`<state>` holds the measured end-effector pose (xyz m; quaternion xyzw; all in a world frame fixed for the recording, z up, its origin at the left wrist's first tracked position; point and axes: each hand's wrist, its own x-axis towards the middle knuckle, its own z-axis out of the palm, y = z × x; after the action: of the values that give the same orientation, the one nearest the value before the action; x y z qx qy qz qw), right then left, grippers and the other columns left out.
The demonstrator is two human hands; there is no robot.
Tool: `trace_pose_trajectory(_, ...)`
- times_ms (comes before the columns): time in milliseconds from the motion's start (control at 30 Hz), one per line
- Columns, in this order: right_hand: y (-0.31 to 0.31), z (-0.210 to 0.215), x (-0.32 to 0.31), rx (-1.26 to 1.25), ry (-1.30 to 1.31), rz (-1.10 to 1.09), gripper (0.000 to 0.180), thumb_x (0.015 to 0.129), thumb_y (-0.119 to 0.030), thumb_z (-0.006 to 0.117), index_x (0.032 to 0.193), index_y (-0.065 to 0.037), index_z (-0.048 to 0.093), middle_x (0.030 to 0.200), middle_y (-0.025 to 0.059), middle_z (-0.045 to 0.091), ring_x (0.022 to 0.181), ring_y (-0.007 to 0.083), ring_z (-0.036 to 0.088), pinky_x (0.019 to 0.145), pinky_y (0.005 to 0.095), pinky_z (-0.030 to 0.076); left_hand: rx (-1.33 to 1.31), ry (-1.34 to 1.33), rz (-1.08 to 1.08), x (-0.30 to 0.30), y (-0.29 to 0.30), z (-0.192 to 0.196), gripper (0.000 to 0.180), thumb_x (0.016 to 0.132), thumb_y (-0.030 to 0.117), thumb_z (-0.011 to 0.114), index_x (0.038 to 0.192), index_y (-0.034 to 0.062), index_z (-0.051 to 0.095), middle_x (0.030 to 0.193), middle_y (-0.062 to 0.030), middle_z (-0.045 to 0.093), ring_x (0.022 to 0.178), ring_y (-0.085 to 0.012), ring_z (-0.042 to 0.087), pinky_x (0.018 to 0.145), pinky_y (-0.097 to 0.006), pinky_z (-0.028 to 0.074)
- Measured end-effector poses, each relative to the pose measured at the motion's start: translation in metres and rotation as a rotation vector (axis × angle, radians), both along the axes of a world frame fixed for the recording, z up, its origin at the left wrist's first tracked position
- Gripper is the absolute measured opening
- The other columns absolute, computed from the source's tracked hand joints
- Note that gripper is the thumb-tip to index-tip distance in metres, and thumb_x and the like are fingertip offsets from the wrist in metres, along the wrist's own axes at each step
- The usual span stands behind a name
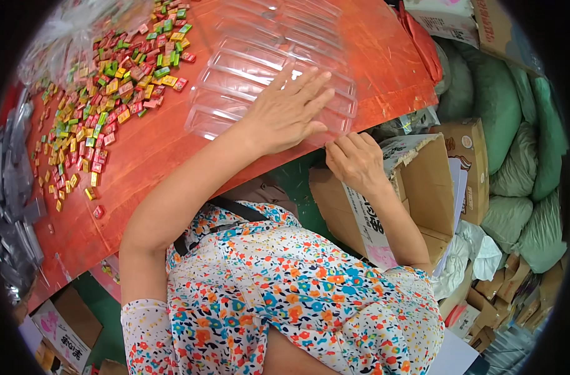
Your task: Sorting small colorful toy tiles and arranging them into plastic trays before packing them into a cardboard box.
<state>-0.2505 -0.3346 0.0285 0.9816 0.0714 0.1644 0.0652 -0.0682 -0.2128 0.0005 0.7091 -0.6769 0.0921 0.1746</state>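
Several clear plastic trays (235, 78) with long ridged compartments lie side by side and overlapping on the red table. My left hand (285, 112) rests palm down over the nearest ones, its fingers spread. At the trays' near right corner, by the table edge, my right hand (355, 159) is closed, with its fingertips pinching the clear plastic rim. The fingertips themselves are partly hidden by the knuckles. Left of the trays spreads a heap of small wrapped pieces (119, 87) in red, yellow, green and pink.
Clear plastic bags (63, 44) cover the heap's far left. Dark plastic packaging (13, 206) lines the left table edge (66, 275). An open cardboard box (422, 187) stands below my right hand, beside another carton (469, 162). Green sacks (494, 100) are piled at the right.
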Motion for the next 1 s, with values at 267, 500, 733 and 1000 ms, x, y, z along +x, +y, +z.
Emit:
trace_pose_trajectory(267,-0.012,0.000,-0.005,0.001,-0.006,-0.004,0.014,0.070,-0.008,0.070,0.082,-0.006,0.063,0.072,0.0029,0.053,0.066,0.0188,0.054,0.060,0.0323,0.042,0.210,0.041,0.081,-0.008,-0.047,-0.012,0.069,0.095,0.060,0.036,0.149,0.0176,0.035,0.158,-0.0124,0.023,0.146,-0.0332,0.019,0.117,-0.053,0.010)
trace_pose_trajectory(500,-0.022,-0.002,-0.004,0.030,0.007,0.018,0.015,0.071,-0.010,0.069,0.084,-0.006,0.063,0.072,0.0026,0.051,0.067,0.0183,0.053,0.060,0.0327,0.041,0.156,0.053,0.092,-0.008,-0.052,-0.022,0.070,0.095,0.062,0.033,0.148,0.0178,0.037,0.156,-0.0149,0.026,0.144,-0.0351,0.021,0.115,-0.057,0.011)
trace_pose_trajectory(733,-0.029,-0.003,-0.003,0.016,0.016,0.007,0.015,0.072,-0.010,0.070,0.084,-0.005,0.063,0.073,0.0028,0.052,0.067,0.0184,0.052,0.060,0.0327,0.041,0.208,0.053,0.103,-0.008,-0.060,-0.017,0.070,0.095,0.063,0.032,0.149,0.0181,0.035,0.157,-0.0149,0.025,0.145,-0.0351,0.020,0.115,-0.056,0.011)
trace_pose_trajectory(1000,-0.039,-0.005,-0.001,-0.048,0.031,-0.016,0.011,0.073,-0.009,0.070,0.081,-0.007,0.063,0.071,0.0023,0.052,0.066,0.0193,0.053,0.060,0.0330,0.041,0.218,0.055,0.114,-0.007,-0.069,-0.018,0.071,0.096,0.063,0.029,0.151,0.0183,0.032,0.158,-0.0136,0.022,0.146,-0.0350,0.017,0.116,-0.055,0.009)
